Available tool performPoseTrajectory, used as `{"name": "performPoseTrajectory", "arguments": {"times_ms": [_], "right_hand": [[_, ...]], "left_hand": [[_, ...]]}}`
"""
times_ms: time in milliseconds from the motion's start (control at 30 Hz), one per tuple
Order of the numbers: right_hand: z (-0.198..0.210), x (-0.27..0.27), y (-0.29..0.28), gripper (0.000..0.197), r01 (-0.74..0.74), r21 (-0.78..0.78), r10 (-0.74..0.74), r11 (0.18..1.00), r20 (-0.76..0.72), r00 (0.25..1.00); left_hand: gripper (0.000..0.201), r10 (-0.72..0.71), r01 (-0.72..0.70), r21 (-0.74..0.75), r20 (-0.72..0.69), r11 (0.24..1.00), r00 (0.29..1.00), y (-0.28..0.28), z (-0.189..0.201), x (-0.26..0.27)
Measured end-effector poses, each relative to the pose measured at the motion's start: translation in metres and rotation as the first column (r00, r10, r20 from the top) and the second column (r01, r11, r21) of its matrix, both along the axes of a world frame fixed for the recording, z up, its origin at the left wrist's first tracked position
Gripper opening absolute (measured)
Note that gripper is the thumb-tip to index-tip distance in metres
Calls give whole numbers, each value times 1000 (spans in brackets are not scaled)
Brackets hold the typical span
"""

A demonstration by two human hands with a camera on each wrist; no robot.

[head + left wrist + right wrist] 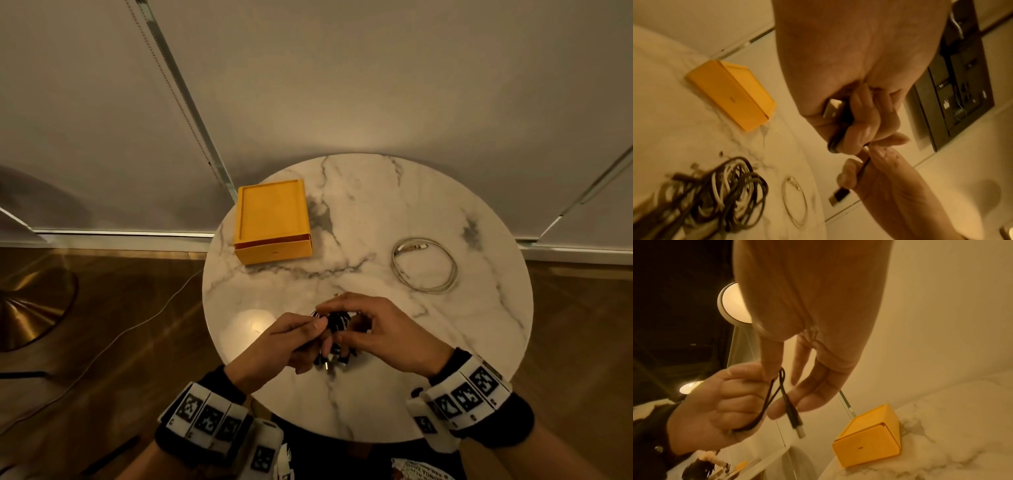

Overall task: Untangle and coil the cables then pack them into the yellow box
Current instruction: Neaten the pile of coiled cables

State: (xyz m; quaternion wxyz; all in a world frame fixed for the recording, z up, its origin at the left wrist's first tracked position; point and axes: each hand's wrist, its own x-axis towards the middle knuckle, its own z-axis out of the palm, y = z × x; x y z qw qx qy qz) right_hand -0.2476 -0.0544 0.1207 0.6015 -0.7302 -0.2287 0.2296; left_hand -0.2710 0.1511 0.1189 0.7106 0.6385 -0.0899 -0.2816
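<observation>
While both hands work above the surface's near edge, a black cable is held between them.
The left hand [274, 346] curls round the black cable [777, 395], whose loop rises to the right hand's [376, 332] pinching fingertips; its USB plug [799, 430] points down. Tangled cables [715, 191] lie beneath. Outward on the round marble surface [428, 394], a coiled white cable [424, 263] lies flat toward the right edge. The yellow box [274, 222] sits closed near the far left edge, beside pale blinds.
</observation>
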Motion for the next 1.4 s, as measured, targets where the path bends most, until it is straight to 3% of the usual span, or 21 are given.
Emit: {"name": "performPoseTrajectory", "arguments": {"times_ms": [100, 167, 333, 467, 533, 600, 700, 800, 867, 933, 1000, 1133, 1233, 1300, 1400], "right_hand": [[2, -2, 0, 14, -17, 98, 24, 995, -73, 997], [5, -4, 1, 10, 37, 107, -25, 994, -116, 993], [1, -4, 4, 14, 81, 66, -76, 995, -81, 994], [-4, -3, 1, 12, 31, -146, -5, 989, 181, 983], [-5, 0, -1, 14, 66, -320, 43, 945, 324, 945], [-4, 2, 0, 13, 139, -376, 16, 916, 382, 924], [-7, 0, 3, 9, 283, -258, -191, 924, 329, 925], [-10, -4, 10, 15, 340, -14, -340, 940, 42, 940], [-9, -7, 13, 15, 324, 90, -314, 942, -114, 943], [-8, -9, 13, 15, 284, 145, -252, 948, -205, 946], [-5, -10, 12, 17, 264, 176, -219, 948, -239, 946], [-2, -9, 11, 18, 299, 233, -235, 925, -265, 935], [-2, -8, 10, 16, 321, 300, -256, 898, -238, 937], [-2, -8, 9, 15, 328, 352, -259, 877, -229, 938], [-1, -6, 10, 11, 365, 412, -292, 835, -230, 928]], "left_hand": [[38, 51, -58, -116, -67, 992, 996, -1, 0, 0], [33, 153, -157, -101, -48, 982, 987, 0, -1, 1], [21, 379, -401, 67, 215, 914, 900, -8, 0, 1], [23, 425, -443, 77, 178, 893, 888, -11, -1, -3], [28, 425, -435, 81, 115, 897, 898, -12, -2, -5], [28, 433, -434, 39, 31, 900, 901, -16, 0, -7], [22, 456, -458, -35, -62, 888, 888, -22, 5, -10], [18, 491, -494, -69, -57, 867, 870, -27, 6, -9], [19, 519, -519, -21, 64, 855, 853, -28, 6, -7], [16, 498, -542, 93, 292, 835, 817, -29, 5, -7], [15, 441, -568, 159, 479, 807, 759, -30, 5, -8], [14, 401, -599, 196, 579, 777, 709, -31, 5, -9], [16, 327, -651, 244, 707, 719, 627, -27, 2, -6], [18, 324, -677, 225, 745, 701, 583, -26, 0, -3], [16, 354, -653, 172, 725, 738, 591, -31, 1, 0]]}}
